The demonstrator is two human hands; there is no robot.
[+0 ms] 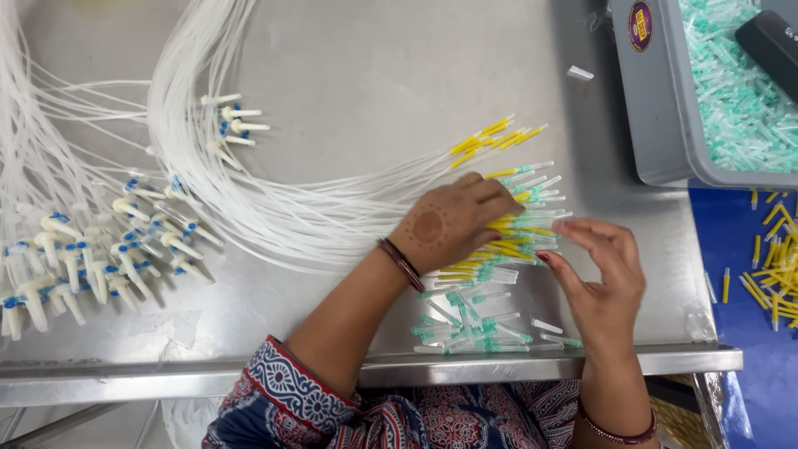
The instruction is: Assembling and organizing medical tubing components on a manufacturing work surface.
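On the steel table (374, 66), yellow-tipped tubes (511, 241) lie between both hands (519, 249).

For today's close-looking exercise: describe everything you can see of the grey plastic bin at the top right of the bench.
The grey bin looks like moulded plastic, with thick, smooth walls and a rolled rim. Only part of it shows; the frame cuts off its top and right sides. It sits at the back right corner of the steel table, reaching over the blue surface. A round sticker marks its rim. Inside lies a heap of small green-and-clear capped pieces, with a black object resting on them. Neither hand touches it.
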